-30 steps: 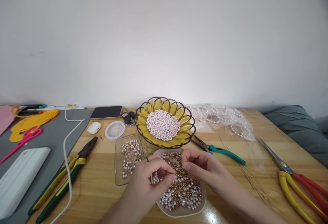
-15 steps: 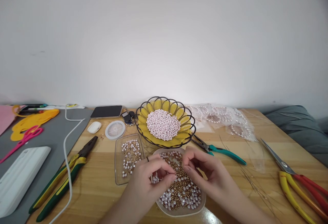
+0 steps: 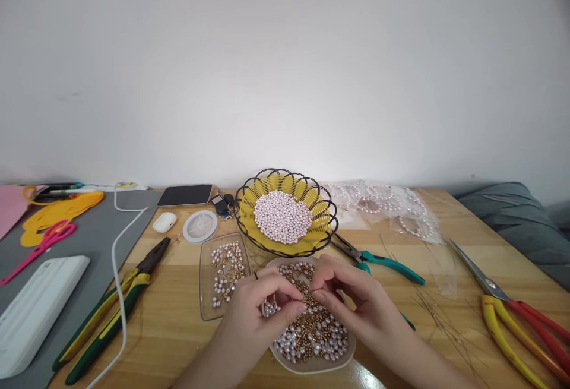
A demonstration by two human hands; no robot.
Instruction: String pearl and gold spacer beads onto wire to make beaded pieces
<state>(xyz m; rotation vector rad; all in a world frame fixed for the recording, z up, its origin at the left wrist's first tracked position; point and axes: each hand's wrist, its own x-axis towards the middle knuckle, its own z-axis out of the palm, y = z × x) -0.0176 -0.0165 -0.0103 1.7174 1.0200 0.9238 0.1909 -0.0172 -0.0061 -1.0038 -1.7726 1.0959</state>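
Over a pale shallow dish (image 3: 317, 369) of gold and pearly beads (image 3: 307, 335), my left hand (image 3: 265, 303) pinches thumb and forefinger together. Whatever sits between those fingertips is too small to make out. A few pearly beads show just behind its curled fingers. My right hand (image 3: 354, 297) faces it from the other side, its thumb and forefinger also closed in a pinch on something I cannot make out. A small gap separates the two sets of fingertips. Beyond them stands a yellow basket (image 3: 320, 199) with a black looped rim, holding pale pink beads (image 3: 282, 217).
Left of the dish lies a clear tray (image 3: 205, 276) of pearl pieces, with green-yellow pliers (image 3: 129, 297) farther left. Teal-handled pliers (image 3: 392, 265), thin wires (image 3: 440, 318) and large scissors (image 3: 494, 291) lie to the right. Bagged bead strands (image 3: 387, 202) rest behind.
My right hand has shifted slightly left, bringing its fingertips nearer to my left hand's. My left hand has barely moved. The view has shifted a little.
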